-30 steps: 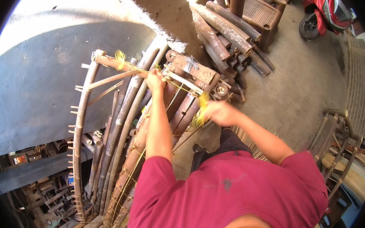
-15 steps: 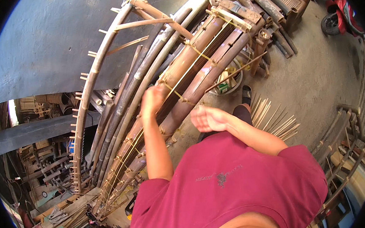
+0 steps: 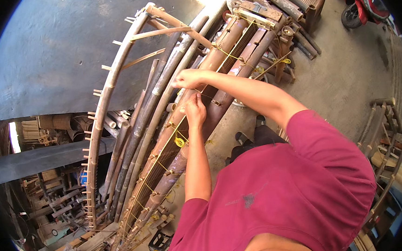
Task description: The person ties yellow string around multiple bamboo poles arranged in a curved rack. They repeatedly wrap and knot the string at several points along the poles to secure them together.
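Observation:
A long frame of brown bamboo poles [image 3: 213,117] slants from lower left to upper right, with thin dark strips between the poles and yellow cord lashed across. My left hand [image 3: 195,109] is closed in a pinch on the thin yellow cord over the frame's left pole. Just beyond it, my right hand [image 3: 188,79] reaches across the frame and is closed on the cord at the outer side; its fingertips are partly hidden. A small yellow cord bundle [image 3: 179,142] lies on the frame below my left hand. Another yellow cord bundle [image 3: 282,61] is near the upper end.
A curved bamboo piece with pegs [image 3: 107,90] leans against the grey-blue wall [image 3: 52,66]. Dark bamboo poles [image 3: 135,116] stand between it and the frame. A red motorbike [image 3: 362,2] is parked at the upper right. Bamboo racks [image 3: 388,131] stand at the right.
My right hand has swung left across the frame and closed. My left hand has shifted right and pinches at the pole. Yellow cord bundles now show along the frame.

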{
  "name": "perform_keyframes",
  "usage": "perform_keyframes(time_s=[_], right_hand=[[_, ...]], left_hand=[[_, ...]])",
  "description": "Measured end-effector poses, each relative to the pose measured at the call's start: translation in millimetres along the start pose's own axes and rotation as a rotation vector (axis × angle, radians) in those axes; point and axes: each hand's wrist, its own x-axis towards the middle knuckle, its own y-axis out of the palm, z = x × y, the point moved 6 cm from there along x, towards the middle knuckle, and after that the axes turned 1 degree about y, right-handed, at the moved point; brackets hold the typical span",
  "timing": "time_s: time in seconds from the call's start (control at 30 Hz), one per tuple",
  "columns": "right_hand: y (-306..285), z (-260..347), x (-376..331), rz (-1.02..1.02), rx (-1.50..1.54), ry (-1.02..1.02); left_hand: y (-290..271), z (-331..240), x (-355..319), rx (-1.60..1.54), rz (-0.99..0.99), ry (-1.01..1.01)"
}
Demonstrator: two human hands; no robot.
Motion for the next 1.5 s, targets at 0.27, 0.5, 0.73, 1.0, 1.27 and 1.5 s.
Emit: perform_keyframes(time_s=[0.27, 0.5, 0.73, 1.0, 1.27, 1.5], right_hand=[[83.7, 24.4, -222.3, 0.149, 0.012, -0.130], [89.6, 44.9, -219.0, 0.027, 0.022, 0.006], [157.0, 83.6, -221.8, -0.030, -0.034, 0.022], [249.7, 88.6, -181.4, -0.807, 1.976, 0.508], [150.2, 197.4, -20.2, -0.099, -0.044, 0.138], [140.6, 198.1, -24.4, 0.014, 0.720, -0.185]], left_hand=[[0.1, 7.1, -5.6, 0.143, -0.121, -0.049], [-59.5, 11.7, 98.8, -0.530, -0.259, -0.093], [-23.2, 84.4, 107.9, 0.045, 0.132, -0.019], [-117.3, 127.3, -81.2, 0.114, 0.153, -0.001], [-91.0, 129.4, -101.1, 0.086, -0.054, 0.146], [-94.8, 162.1, -103.0, 0.138, -0.350, 0.208]])
